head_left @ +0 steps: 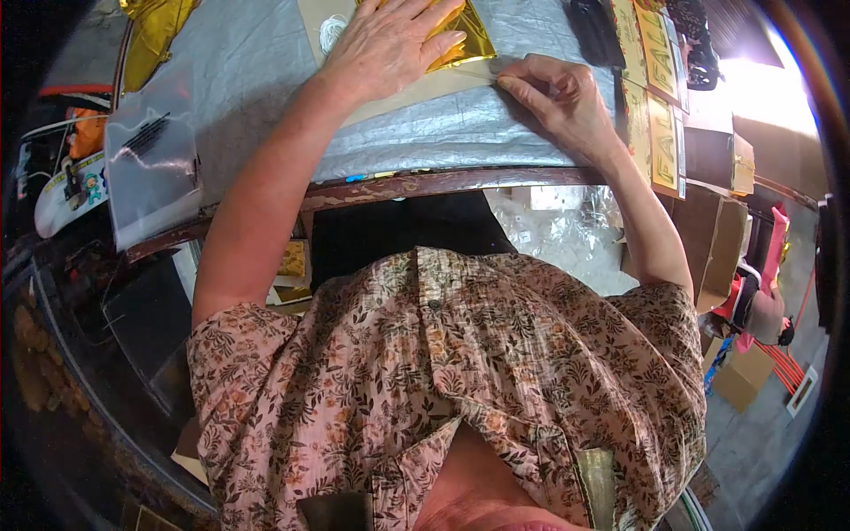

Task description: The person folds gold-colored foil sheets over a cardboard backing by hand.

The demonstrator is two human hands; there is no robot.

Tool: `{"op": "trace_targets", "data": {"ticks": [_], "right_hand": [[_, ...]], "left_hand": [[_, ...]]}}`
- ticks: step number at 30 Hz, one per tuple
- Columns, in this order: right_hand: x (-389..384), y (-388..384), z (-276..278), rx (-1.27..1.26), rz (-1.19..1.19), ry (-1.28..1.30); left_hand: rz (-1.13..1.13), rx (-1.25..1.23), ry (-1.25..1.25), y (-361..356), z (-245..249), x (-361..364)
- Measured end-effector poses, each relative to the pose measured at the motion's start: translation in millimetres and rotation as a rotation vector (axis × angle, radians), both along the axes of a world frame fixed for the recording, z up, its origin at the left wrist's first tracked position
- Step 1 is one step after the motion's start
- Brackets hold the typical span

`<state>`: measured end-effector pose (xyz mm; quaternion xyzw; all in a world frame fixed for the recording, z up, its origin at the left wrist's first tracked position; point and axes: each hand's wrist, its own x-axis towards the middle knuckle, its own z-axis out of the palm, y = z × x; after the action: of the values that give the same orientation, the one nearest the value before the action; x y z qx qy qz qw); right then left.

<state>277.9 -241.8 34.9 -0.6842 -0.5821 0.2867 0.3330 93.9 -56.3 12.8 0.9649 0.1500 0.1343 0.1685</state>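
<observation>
My left hand [390,49] lies flat with fingers stretched on a shiny gold foil piece [474,37] at the top of the view. Beneath the foil is a tan board [390,104], resting on the covered table. At the board's right end, my right hand [560,96] pinches what looks like a thin thread [482,78], which runs left toward the foil. A loose coil of white thread [332,34] sits on the board just left of my left hand. The foil's far part is cut off by the frame.
A silvery sheet [257,97] covers the table. Gold fabric [155,40] and a clear plastic bag [155,177] are at the left. Printed boxes [651,97] and a black object [593,31] stand right. Cardboard boxes [717,239] sit beyond the right edge.
</observation>
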Motion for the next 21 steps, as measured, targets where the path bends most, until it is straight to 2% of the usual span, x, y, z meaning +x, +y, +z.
{"op": "trace_targets", "data": {"ticks": [14, 16, 21], "right_hand": [[-1.0, 0.9, -9.4, 0.052, -0.005, -0.114], [-1.9, 1.3, -7.5, 0.072, 0.012, -0.2], [-5.5, 2.9, -6.3, 0.058, -0.003, -0.187]], "left_hand": [[-0.012, 0.031, -0.079, 1.2, -6.2, -0.6], [-0.005, 0.023, -0.055, -0.1, -1.4, -0.3], [-0.008, 0.038, -0.065, 0.1, -2.8, -0.1]]}}
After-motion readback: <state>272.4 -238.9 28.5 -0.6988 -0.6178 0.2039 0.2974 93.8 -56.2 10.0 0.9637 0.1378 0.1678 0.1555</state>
